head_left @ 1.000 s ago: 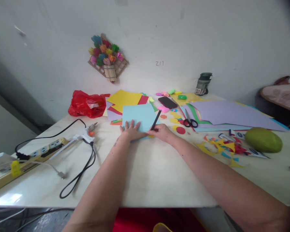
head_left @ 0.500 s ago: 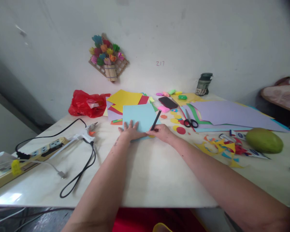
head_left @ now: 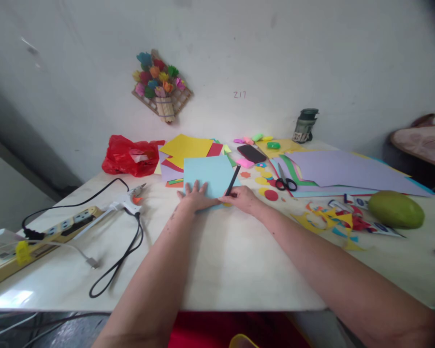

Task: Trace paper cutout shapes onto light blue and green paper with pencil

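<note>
A light blue sheet of paper (head_left: 208,169) lies on the white table (head_left: 217,270), overlapping yellow paper (head_left: 188,147) behind it. Flat on its lower left part rests my left hand (head_left: 194,197), fingers spread. My right hand (head_left: 241,198) grips a black pen (head_left: 233,180) at the sheet's lower right corner, with the pen leaning to the upper right. Its tip is hidden by my fingers. Just right of the pen are an orange paper flower (head_left: 245,175) and several yellow and red paper discs (head_left: 271,195).
Black-handled scissors (head_left: 286,183), a phone (head_left: 252,153), purple paper (head_left: 348,169), paper scraps (head_left: 322,220) and a green fruit (head_left: 396,210) lie right. On the left are a red bag (head_left: 130,157), a glue gun (head_left: 130,199) and a power strip (head_left: 43,241). A bottle (head_left: 305,126) stands behind.
The pen and my right hand have shifted very slightly to the left. My left hand stays spread on the blue sheet.
</note>
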Demonstrator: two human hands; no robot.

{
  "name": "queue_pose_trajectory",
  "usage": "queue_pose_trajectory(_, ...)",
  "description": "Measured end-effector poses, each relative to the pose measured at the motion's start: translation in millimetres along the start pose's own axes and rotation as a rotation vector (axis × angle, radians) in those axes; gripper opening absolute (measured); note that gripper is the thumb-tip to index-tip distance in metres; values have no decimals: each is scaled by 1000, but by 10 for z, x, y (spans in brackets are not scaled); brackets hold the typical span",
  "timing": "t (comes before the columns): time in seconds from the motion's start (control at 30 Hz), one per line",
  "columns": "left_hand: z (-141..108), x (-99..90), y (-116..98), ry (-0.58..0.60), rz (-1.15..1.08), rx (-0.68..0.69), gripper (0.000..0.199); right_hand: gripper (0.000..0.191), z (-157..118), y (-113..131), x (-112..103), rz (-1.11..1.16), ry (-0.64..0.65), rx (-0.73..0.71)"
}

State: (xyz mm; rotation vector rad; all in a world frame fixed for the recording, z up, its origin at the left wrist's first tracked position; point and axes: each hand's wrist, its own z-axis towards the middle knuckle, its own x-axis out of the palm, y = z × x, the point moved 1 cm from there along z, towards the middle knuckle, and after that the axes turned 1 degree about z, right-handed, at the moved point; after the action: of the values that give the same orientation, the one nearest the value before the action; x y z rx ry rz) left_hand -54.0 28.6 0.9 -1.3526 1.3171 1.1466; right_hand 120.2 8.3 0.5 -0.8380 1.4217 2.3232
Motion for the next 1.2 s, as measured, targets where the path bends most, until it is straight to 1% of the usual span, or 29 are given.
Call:
queue_pose_trajectory(0.77, 20, 18, 6, -4, 9, -3, 86, 35, 4, -31, 17, -16, 1, -7)
queue_pose_trajectory(1.2, 6, 4, -8, 9, 11, -15, 86, 35, -13, 2, -16, -28, 23, 6)
